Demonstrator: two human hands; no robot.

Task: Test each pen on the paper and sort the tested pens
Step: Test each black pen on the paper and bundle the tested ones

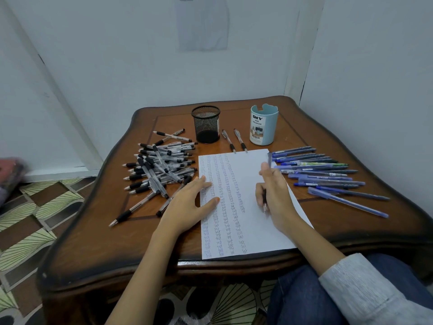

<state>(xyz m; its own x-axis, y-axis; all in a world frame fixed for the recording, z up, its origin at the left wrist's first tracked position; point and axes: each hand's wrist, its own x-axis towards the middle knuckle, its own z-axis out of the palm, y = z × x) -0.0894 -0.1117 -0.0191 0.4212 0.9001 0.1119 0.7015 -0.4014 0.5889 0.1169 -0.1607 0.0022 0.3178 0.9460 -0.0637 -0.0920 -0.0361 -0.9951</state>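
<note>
Organizer [263, 125] interior hidden; left hand [187, 206] flat on paper [262, 233], right hand [277, 195] grasps pen [264, 200].

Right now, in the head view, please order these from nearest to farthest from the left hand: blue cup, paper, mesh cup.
1. Paper: the left hand rests on its left edge.
2. Mesh cup: straight beyond the hand, upright.
3. Blue cup: equally far back, but off to the right.
</note>
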